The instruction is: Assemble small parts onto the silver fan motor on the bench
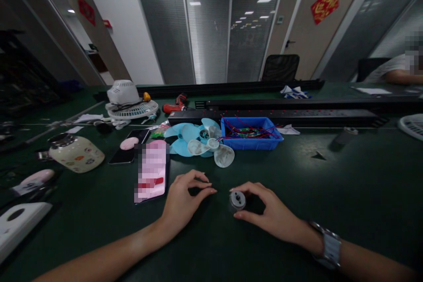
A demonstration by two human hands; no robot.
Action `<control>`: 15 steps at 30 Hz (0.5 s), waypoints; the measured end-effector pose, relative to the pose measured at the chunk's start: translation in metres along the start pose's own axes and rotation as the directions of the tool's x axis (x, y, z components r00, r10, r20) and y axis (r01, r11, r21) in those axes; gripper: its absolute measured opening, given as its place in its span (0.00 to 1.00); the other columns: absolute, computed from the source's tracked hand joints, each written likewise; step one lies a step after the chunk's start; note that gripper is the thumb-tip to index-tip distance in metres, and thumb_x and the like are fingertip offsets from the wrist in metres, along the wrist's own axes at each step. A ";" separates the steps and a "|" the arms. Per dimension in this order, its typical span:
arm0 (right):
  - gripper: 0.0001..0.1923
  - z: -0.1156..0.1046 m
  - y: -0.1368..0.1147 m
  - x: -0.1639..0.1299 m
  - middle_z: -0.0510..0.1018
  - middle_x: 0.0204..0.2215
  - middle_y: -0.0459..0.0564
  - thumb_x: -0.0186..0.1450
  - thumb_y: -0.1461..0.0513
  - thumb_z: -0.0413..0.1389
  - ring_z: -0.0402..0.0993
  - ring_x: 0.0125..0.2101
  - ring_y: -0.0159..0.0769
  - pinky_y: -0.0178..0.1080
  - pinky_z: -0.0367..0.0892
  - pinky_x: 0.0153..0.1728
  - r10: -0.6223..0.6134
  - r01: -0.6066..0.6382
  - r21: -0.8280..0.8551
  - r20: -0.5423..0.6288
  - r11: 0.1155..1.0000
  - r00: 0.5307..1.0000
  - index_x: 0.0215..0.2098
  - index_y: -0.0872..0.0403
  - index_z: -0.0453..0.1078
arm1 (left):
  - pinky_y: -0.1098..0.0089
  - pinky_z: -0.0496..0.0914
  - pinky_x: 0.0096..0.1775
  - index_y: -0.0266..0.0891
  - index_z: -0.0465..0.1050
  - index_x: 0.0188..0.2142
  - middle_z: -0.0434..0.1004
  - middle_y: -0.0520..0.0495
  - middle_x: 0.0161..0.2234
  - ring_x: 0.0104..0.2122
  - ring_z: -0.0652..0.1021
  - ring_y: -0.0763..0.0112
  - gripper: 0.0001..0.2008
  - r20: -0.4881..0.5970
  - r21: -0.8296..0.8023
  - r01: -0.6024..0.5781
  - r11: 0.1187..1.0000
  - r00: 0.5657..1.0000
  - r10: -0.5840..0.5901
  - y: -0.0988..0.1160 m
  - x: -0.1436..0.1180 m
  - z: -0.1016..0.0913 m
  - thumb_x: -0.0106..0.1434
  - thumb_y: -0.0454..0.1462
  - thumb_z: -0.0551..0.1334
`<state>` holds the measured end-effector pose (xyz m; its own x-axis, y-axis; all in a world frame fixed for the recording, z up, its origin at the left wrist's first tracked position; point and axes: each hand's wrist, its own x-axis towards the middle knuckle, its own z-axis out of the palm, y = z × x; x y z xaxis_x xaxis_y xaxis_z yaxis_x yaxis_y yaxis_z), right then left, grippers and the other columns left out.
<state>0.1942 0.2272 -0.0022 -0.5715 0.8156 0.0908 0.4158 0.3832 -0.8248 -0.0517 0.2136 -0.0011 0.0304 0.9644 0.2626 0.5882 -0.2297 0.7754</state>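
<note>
I'm at an assembly bench in an office-like workshop. Beyond my hands lie loose fan blades [202,142], a blue parts bin [250,142] of wires, a red power drill [175,105] and long power strips [280,116]; glass partitions with blinds [211,22] stand behind.

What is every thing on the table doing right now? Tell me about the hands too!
right hand: fingers closed around the small motor, which rests on the table
left hand: curled, resting on the table, holding nothing
fan blades: loose, piled together
blue bin: open, holding wires
phone: lying flat, screen lit
jar: lying on its side
</note>
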 end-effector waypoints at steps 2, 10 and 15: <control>0.20 0.000 0.000 0.000 0.78 0.45 0.46 0.61 0.55 0.66 0.72 0.45 0.41 0.44 0.68 0.45 0.003 -0.003 0.002 0.010 1.000 1.000 0.50 0.45 0.71 | 0.58 0.75 0.46 0.42 0.72 0.35 0.84 0.50 0.35 0.43 0.83 0.58 0.08 -0.039 -0.128 -0.011 0.992 0.999 0.006 0.012 0.002 0.003 0.59 0.35 0.70; 0.16 0.002 -0.001 0.001 0.78 0.41 0.45 0.60 0.55 0.67 0.72 0.42 0.41 0.42 0.67 0.43 -0.019 0.019 -0.020 -0.021 1.000 1.000 0.44 0.48 0.72 | 0.68 0.77 0.37 0.42 0.73 0.36 0.84 0.52 0.32 0.34 0.85 0.64 0.07 0.146 -0.329 -0.044 0.943 0.985 0.097 0.053 0.002 0.016 0.58 0.32 0.69; 0.15 0.000 -0.004 0.001 0.78 0.41 0.44 0.61 0.56 0.66 0.72 0.42 0.40 0.42 0.66 0.44 -0.041 0.041 -0.014 -0.008 0.999 0.999 0.45 0.48 0.72 | 0.69 0.77 0.37 0.42 0.73 0.37 0.84 0.52 0.32 0.35 0.85 0.65 0.08 0.172 -0.349 -0.045 0.936 0.979 0.111 0.049 0.001 0.017 0.59 0.33 0.69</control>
<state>0.1924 0.2263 0.0011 -0.5822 0.8028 0.1288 0.4020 0.4220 -0.8126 -0.0088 0.2060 0.0277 0.2341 0.9410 0.2441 0.2673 -0.3038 0.9145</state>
